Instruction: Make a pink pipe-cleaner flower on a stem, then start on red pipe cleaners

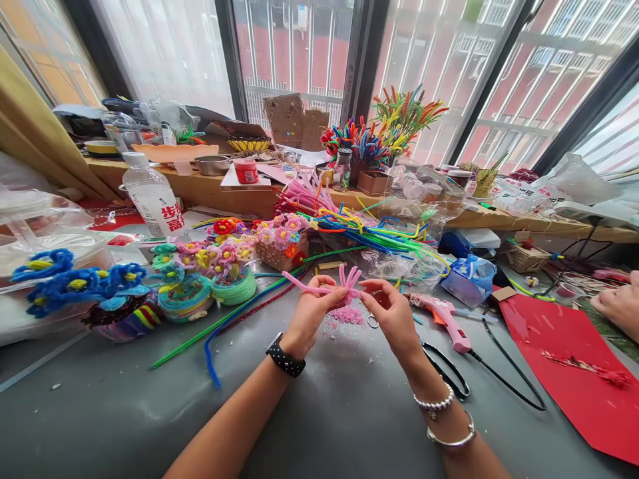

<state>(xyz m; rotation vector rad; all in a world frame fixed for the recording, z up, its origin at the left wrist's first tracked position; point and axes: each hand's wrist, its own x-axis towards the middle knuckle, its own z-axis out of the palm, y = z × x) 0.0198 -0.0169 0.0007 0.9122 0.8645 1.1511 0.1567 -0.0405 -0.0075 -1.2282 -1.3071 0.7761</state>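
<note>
Over the grey table my left hand [310,311] is closed around a small bundle of pink pipe cleaners [351,275]. Several short pink ends fan upward from the fingers, and one longer end sticks out to the left. My right hand [392,314] is closed too, its thumb and fingertips pinching at the right side of the bundle; the exact spot is partly hidden by the fingers. Below the hands lies a patch of pink fuzz clippings [347,315], with a small metal ring [372,322] beside it.
A pink glue gun [449,324] and a black loop [452,374] lie to the right, before a red sheet [569,359]. Another person's hand [616,303] shows at the right edge. Pipe-cleaner flower pots [184,298], long pipe cleaners [369,229] and a bottle [152,196] stand behind.
</note>
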